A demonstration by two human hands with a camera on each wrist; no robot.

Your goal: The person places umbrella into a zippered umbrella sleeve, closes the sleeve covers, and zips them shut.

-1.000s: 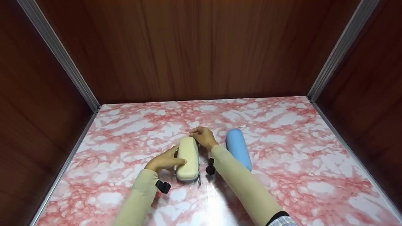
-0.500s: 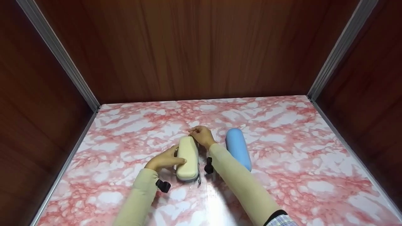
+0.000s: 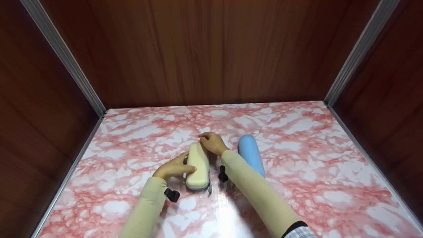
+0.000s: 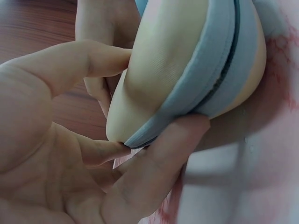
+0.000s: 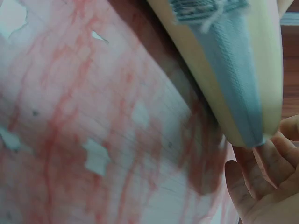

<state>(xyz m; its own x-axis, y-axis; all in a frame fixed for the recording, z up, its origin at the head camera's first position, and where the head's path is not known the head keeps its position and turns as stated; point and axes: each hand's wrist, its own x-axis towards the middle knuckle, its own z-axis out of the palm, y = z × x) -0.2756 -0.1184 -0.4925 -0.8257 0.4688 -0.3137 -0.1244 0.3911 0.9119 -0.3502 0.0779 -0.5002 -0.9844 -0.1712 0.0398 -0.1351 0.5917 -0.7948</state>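
A long cream zip case (image 3: 197,165) with a grey zipper band (image 4: 201,70) lies lengthwise on the table. My left hand (image 3: 175,167) grips its left side, thumb on top and fingers along the zipper edge, as the left wrist view shows. At the far end my right hand (image 3: 213,142) curls its fingers (image 5: 254,175) against the tip where the zipper band ends. Any zipper pull between those fingers is hidden. A grey fabric tab (image 5: 210,9) sits on the case's right side. Right of my right forearm lies a smooth blue case (image 3: 250,155), its near end partly covered by the sleeve.
The tabletop (image 3: 297,185) has a red and white marbled pattern. Dark wood panels (image 3: 211,53) rise at the back and both sides, with metal strips (image 3: 71,62) at the corners. A beige sleeve and a black wrist camera (image 3: 172,195) are on the left arm.
Very little differs. The far end of the cream case and my right hand at it shift slightly; my left hand keeps its hold, and the blue case stays put.
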